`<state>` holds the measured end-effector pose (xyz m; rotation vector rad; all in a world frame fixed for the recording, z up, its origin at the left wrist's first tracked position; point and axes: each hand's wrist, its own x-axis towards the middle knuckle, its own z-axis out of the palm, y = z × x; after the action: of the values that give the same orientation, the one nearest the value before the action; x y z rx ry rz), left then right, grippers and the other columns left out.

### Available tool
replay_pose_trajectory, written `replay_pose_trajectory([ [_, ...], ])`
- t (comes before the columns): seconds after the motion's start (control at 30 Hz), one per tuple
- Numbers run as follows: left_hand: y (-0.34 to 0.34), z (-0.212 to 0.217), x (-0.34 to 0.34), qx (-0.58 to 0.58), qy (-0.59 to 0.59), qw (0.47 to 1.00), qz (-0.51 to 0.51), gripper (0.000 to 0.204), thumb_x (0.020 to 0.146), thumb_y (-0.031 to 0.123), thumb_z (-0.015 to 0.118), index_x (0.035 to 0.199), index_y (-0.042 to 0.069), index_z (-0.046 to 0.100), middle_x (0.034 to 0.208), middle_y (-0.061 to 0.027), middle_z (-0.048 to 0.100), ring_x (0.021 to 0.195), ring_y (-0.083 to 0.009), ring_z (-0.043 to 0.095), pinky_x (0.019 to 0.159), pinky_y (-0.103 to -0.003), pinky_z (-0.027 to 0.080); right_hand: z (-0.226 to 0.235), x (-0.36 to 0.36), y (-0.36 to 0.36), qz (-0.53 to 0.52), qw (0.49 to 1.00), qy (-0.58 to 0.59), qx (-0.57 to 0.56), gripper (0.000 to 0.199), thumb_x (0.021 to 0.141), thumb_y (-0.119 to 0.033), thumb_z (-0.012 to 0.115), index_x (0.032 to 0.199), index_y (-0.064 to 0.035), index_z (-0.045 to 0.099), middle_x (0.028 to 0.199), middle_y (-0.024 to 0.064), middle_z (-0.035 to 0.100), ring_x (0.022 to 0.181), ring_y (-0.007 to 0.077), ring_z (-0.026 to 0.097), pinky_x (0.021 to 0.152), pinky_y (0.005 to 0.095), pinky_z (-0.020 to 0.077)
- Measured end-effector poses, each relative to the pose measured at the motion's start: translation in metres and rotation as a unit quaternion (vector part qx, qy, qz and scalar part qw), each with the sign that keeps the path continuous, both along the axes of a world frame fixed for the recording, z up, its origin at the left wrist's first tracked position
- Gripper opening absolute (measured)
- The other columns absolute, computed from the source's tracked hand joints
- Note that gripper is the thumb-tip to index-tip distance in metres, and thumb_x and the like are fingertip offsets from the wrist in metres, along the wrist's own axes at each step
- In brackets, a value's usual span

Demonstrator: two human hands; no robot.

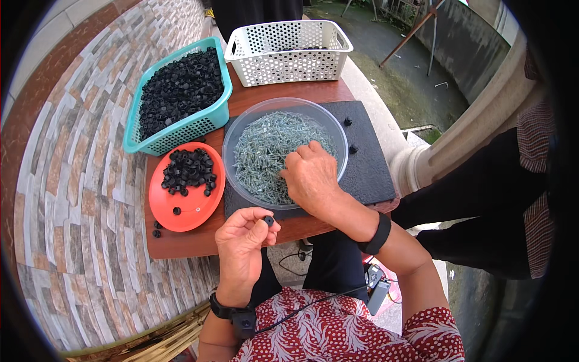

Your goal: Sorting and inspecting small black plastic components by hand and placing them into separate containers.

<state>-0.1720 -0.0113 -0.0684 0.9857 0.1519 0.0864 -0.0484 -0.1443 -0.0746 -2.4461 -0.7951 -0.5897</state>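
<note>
My left hand pinches a small black plastic cap between thumb and fingers, just off the table's near edge. Over the right part of a clear round bowl, my right hand reaches down with bent fingers. Small silvery screws fill that bowl, and my fingertips touch them; whether they grip one is hidden. To the left, an orange plate carries a heap of black caps, with one cap and a tiny pale piece apart near its front.
A teal basket full of black caps stands back left. Behind the bowl is a white perforated basket. The bowl rests on a dark board, with loose caps at right. A person in dark trousers is close at right.
</note>
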Motion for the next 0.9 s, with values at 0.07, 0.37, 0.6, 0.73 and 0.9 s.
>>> replay_pose_trajectory([
  [0.07, 0.002, -0.002, 0.0, -0.002, 0.001, 1.0, 0.001, 0.018, 0.085, 0.009, 0.063, 0.098, -0.004, 0.06, 0.082, -0.0124, 0.064, 0.066, -0.0131, 0.058, 0.062, -0.023, 0.048, -0.001, 0.003, 0.003, -0.001, 1.0, 0.003, -0.017, 0.009, 0.064, -0.005, 0.067, 0.065, -0.0001, 0.06, 0.07, 0.0154, 0.058, 0.072, 0.0319, 0.055, 0.062, 0.0398, 0.0452],
  [0.37, 0.01, -0.004, 0.002, -0.018, 0.001, 1.0, 0.024, 0.018, 0.084, 0.008, 0.063, 0.096, -0.005, 0.059, 0.081, -0.0128, 0.063, 0.065, -0.0139, 0.056, 0.061, -0.025, 0.046, 0.003, -0.002, -0.013, 0.048, 0.99, 0.023, 0.13, 0.007, 0.07, 0.001, 0.063, 0.07, -0.0022, 0.056, 0.069, 0.0106, 0.057, 0.069, 0.0292, 0.053, 0.061, 0.0397, 0.0433],
  [0.6, 0.007, 0.0, 0.015, -0.02, -0.019, 0.999, 0.02, 0.019, 0.085, 0.007, 0.063, 0.098, -0.005, 0.059, 0.083, -0.0132, 0.064, 0.067, -0.0128, 0.057, 0.062, -0.023, 0.046, 0.006, -0.003, -0.018, 0.088, 0.967, 0.116, 0.208, 0.015, 0.072, 0.003, 0.062, 0.086, -0.0004, 0.057, 0.074, 0.0128, 0.058, 0.071, 0.0315, 0.055, 0.065, 0.0402, 0.0445],
  [0.73, -0.003, 0.006, 0.035, 0.096, -0.039, 0.991, 0.082, 0.016, 0.086, 0.007, 0.062, 0.097, -0.004, 0.058, 0.08, -0.0103, 0.063, 0.069, -0.0117, 0.057, 0.062, -0.023, 0.045, 0.009, -0.012, -0.015, 0.11, 0.944, 0.168, 0.261, 0.022, 0.074, 0.003, 0.063, 0.094, 0.0, 0.056, 0.075, 0.0128, 0.06, 0.072, 0.03, 0.059, 0.065, 0.038, 0.0468],
  [0.9, -0.013, -0.005, 0.065, 0.356, -0.169, 0.9, 0.186, 0.013, 0.085, 0.002, 0.061, 0.097, -0.001, 0.058, 0.085, -0.0045, 0.059, 0.079, -0.0114, 0.056, 0.069, -0.023, 0.046, 0.024, -0.021, -0.014, 0.143, 0.922, 0.233, 0.274, 0.029, 0.074, 0.002, 0.064, 0.101, -0.0002, 0.053, 0.08, 0.0147, 0.061, 0.075, 0.0291, 0.061, 0.065, 0.0371, 0.0479],
])
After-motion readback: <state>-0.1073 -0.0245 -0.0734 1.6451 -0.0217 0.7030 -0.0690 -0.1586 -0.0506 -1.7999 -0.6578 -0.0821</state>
